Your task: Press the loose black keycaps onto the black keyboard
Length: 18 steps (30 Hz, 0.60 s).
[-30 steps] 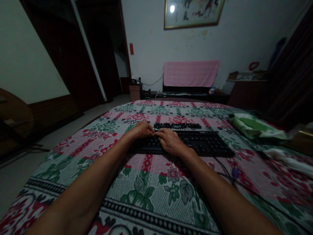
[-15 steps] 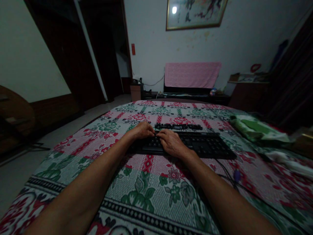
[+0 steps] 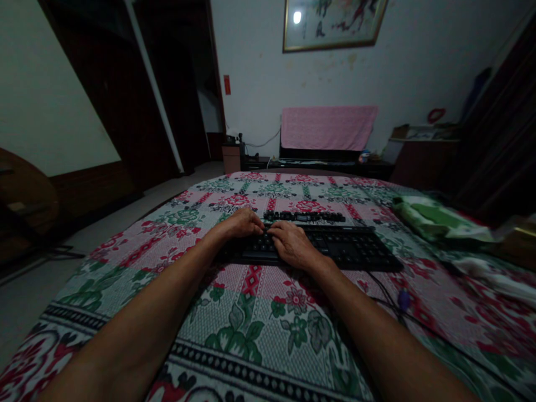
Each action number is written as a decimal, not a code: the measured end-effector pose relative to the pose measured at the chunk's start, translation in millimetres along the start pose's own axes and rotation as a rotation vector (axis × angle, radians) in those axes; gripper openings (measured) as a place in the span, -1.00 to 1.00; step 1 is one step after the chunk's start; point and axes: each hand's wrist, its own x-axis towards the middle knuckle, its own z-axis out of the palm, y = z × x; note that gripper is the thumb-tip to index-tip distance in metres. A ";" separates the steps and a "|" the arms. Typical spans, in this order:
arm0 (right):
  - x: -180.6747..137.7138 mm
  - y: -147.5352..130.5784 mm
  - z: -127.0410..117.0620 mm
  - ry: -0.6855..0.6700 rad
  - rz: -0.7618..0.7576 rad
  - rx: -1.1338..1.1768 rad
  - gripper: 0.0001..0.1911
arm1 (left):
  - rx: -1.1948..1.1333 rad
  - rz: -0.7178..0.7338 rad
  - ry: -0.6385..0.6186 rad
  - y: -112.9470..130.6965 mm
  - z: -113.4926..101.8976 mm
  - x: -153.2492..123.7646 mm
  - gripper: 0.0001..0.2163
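A black keyboard lies flat on the flowered tablecloth, with some of its keys covered by my hands. My left hand rests over its upper left part, fingers bent and drawn together at the top rows. Close beside it, my right hand lies across the keys, its closed fingertips pointing left and nearly meeting those of the left. Whatever is between the fingertips is too small and dark to make out. Just behind the keyboard runs a row of small black pieces, which look like loose keycaps.
A black cable with a purple plug trails off to the right. Farther right are a green and white packet and a crumpled white item. The patterned tablecloth spreads all round. A pink cloth hangs beyond the table.
The view has shifted very slightly. Both hands keep the same place on the keyboard, with hardly any visible finger movement.
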 end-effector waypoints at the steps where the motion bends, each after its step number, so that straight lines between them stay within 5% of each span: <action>1: -0.1 -0.2 -0.1 0.000 -0.001 0.001 -0.68 | 0.003 -0.005 -0.001 0.0 0.2 0.2 -0.76; 18: -0.2 -0.7 1.3 0.001 0.011 -0.011 -0.69 | -0.539 -0.140 -0.053 1.1 -7.0 -10.0 -0.79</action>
